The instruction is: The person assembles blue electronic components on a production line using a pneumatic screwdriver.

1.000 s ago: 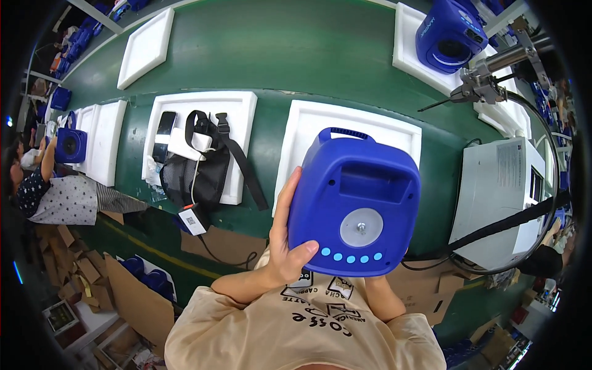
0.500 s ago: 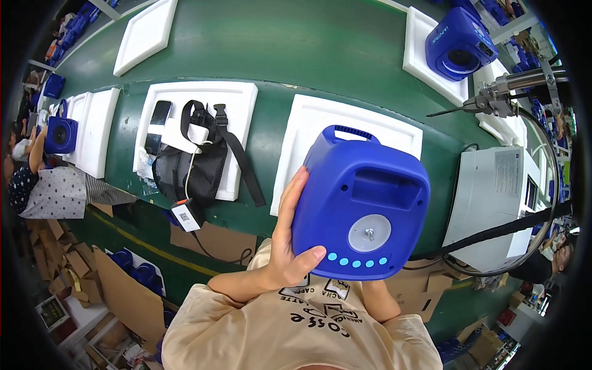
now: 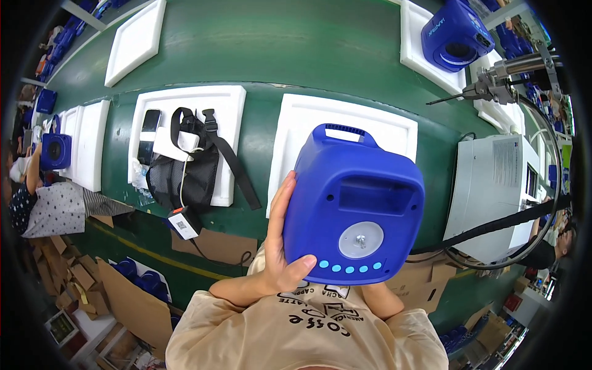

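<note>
Before my chest I hold up a blue speaker housing [image 3: 311, 228] with a carrying handle on its far side. The face turned up to me has a recessed pocket, a pale round disc with a small metal piece at its centre, and a row of several light-blue buttons. My left hand [image 3: 285, 246] grips the housing's left side, thumb over the near corner and fingers along the edge. My right forearm reaches under the housing's near right side; that hand is hidden behind it. Beyond the housing, a white foam tray [image 3: 285, 132] lies on the green bench.
Left on the bench, another foam tray [image 3: 237, 98] bears a black mesh bag [image 3: 203, 185], a phone [image 3: 150, 121] and a white box. A screwdriver tool on an arm [image 3: 475, 92] juts in at right above a grey machine [image 3: 487, 191]. A co-worker [image 3: 58, 203] stands far left.
The housing and my left hand have shifted slightly left in view. The grip is unchanged. The bench items at left also sit slightly further left and lower.
</note>
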The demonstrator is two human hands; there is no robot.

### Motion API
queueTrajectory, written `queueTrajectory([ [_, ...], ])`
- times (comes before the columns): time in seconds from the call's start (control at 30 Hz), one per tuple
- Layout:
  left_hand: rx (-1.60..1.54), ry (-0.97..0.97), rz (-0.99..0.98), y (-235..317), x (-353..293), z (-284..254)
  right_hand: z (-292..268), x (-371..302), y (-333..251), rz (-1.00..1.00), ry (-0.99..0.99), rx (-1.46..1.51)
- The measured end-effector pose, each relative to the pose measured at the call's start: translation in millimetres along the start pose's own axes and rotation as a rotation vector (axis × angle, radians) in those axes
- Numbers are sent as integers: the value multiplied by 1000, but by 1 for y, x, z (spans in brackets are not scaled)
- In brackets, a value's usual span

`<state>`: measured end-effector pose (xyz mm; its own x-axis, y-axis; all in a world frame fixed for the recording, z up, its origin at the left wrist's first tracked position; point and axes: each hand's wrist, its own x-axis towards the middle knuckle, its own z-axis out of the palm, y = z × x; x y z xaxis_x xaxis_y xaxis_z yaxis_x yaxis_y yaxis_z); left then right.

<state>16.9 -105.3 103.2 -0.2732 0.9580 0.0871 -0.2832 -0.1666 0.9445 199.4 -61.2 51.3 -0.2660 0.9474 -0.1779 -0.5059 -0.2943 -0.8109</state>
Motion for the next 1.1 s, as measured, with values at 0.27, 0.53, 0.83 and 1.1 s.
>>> queueTrajectory([
  [0.27, -92, 43, -106, 8, 3, 7, -6, -16, 0, -9, 38, 107],
  [0.53, -178, 85, -185, 19, 5, 13, -10, -27, 5, -14, 50, 219],
  [0.83, -297, 176, -321, 16, -10, 4, 5, -18, -1, -95, 123, 1],
  [1.1, -253, 219, -364, 6, -21, -7, 23, -6, -15, -130, 44, 98],
])
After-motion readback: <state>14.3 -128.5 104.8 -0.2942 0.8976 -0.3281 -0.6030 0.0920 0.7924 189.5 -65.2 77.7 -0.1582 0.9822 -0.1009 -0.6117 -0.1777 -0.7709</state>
